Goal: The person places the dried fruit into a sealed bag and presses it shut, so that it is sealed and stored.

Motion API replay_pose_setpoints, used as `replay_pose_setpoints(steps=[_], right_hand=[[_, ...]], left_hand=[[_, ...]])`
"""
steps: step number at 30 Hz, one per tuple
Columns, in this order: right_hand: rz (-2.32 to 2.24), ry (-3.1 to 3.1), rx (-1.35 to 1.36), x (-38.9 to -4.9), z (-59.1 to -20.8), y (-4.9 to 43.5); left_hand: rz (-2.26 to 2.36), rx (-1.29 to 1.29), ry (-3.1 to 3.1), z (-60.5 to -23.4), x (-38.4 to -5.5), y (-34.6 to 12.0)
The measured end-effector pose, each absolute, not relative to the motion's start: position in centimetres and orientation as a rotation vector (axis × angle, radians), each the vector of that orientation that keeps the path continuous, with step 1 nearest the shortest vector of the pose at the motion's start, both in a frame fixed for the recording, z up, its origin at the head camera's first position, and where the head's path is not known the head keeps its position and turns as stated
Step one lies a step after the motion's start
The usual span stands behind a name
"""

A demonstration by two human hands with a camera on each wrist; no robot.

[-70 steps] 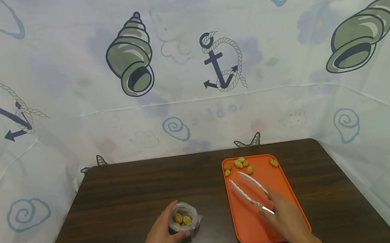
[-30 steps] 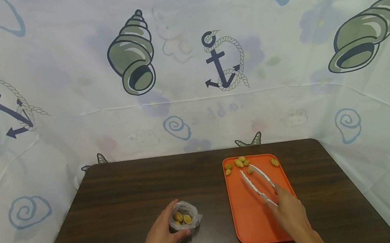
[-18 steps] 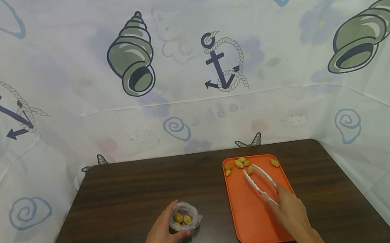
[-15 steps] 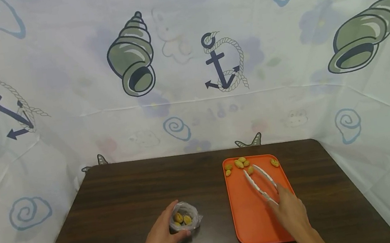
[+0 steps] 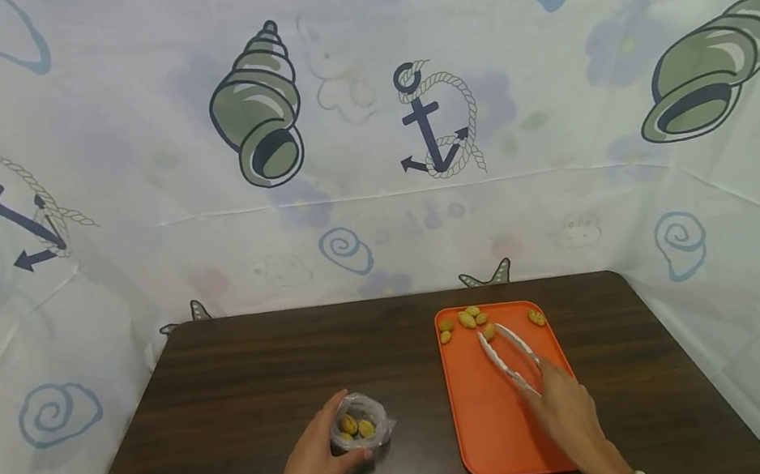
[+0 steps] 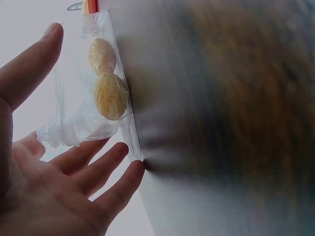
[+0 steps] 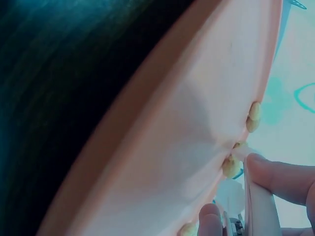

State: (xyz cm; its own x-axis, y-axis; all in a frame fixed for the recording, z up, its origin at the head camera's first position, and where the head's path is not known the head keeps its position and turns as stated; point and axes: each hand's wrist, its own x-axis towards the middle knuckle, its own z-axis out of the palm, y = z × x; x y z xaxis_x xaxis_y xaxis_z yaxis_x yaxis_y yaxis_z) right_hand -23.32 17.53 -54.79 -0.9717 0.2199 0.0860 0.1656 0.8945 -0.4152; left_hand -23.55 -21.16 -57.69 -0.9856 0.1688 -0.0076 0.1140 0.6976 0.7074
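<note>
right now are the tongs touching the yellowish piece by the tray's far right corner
Apart: the head view shows bare orange tray between the tongs and that piece.

Patterned cloth (image 5: 361,158) with 2 green shells (image 5: 255,108) backs the table (image 5: 260,370).

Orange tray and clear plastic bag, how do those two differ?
The orange tray is solid-colored, while the plastic bag is see-through.
The orange tray is the much larger of the two and lies flat; the plastic bag stands with its mouth open upward.
The orange tray's visible pieces lie toward its far end, while the plastic bag's sit low inside it.
Both rest on the dark table and hold yellowish pieces.
</note>
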Motion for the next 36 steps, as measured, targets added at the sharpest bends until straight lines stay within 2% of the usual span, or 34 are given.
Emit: replay_pose_setpoints(steps=[21,36], right_hand=[[0.646,-2.974,-0.351,-22.6,-54.9,17.5],[0.745,-2.891,-0.208,-21.1,-53.0,16.8]], left_hand=[[1.182,0.233,2.826,-57.8,-23.0,-21.1],[1.188,0.219,2.813,-57.4,-23.4,-21.1]])
